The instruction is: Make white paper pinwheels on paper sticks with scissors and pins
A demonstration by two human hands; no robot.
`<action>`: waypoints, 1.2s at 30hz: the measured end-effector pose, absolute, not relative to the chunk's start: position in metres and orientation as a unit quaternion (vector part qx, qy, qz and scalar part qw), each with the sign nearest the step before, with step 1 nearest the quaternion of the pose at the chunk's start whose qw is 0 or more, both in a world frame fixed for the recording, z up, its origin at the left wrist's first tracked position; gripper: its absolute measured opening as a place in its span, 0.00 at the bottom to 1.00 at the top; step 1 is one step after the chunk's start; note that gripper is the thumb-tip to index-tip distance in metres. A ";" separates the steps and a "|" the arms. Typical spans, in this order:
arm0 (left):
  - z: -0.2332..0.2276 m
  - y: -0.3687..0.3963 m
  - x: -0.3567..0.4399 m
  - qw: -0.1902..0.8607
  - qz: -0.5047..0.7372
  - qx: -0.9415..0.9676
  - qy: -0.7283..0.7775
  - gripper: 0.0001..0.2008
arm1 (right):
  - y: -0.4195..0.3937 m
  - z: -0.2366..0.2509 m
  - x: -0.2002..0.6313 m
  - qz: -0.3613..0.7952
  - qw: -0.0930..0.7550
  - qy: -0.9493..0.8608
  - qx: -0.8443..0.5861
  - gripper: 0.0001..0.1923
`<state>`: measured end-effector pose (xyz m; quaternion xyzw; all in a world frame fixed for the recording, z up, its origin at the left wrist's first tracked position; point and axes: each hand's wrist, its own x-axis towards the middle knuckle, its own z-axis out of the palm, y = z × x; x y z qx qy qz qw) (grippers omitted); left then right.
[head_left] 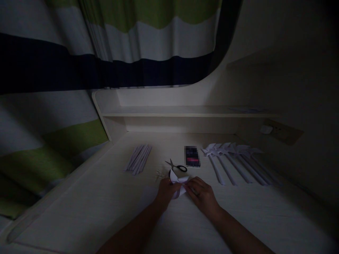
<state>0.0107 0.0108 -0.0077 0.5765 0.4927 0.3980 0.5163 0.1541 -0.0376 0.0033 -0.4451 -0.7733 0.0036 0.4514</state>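
Between my two hands is a white paper pinwheel point(182, 179) with folded, pointed blades. My left hand point(165, 192) grips it from the left with the fingers closed on the paper. On the other side my right hand point(201, 193) pinches near its middle; what lies under the fingertips is too small to make out. Just beyond the paper lies an open pair of scissors point(176, 165) with black handles. Several tiny pale pieces point(159, 174) are by my left hand.
A bundle of rolled paper sticks point(139, 159) lies to the left. Several pinwheels on paper sticks point(235, 160) are lined up at the right. A phone point(192, 156) rests behind the scissors. A shelf point(169, 114) spans the back of the desk point(106, 208), below a striped curtain point(159, 42).
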 end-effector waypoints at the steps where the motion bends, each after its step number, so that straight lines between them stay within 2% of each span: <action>1: -0.008 0.011 0.011 0.519 0.401 0.576 0.488 0.04 | -0.037 0.003 0.154 0.002 0.451 -0.773 -0.447 0.06; 6: -0.009 0.010 0.013 0.547 0.404 0.563 0.469 0.05 | -0.037 0.004 0.155 -0.018 0.436 -0.780 -0.449 0.06; 15: -0.010 0.008 0.010 0.472 0.388 0.623 0.488 0.08 | -0.039 0.003 0.151 -0.079 0.399 -0.790 -0.459 0.07; 22: 0.006 -0.001 0.011 0.421 0.407 0.650 0.485 0.06 | -0.040 0.002 0.150 -0.087 0.412 -0.785 -0.454 0.06; 29: 0.010 -0.006 0.015 0.433 0.446 0.623 0.475 0.05 | -0.039 0.000 0.148 -0.083 0.427 -0.776 -0.457 0.06; 36: 0.006 -0.003 0.015 0.416 0.440 0.627 0.491 0.06 | -0.039 -0.001 0.144 -0.166 0.366 -0.772 -0.492 0.07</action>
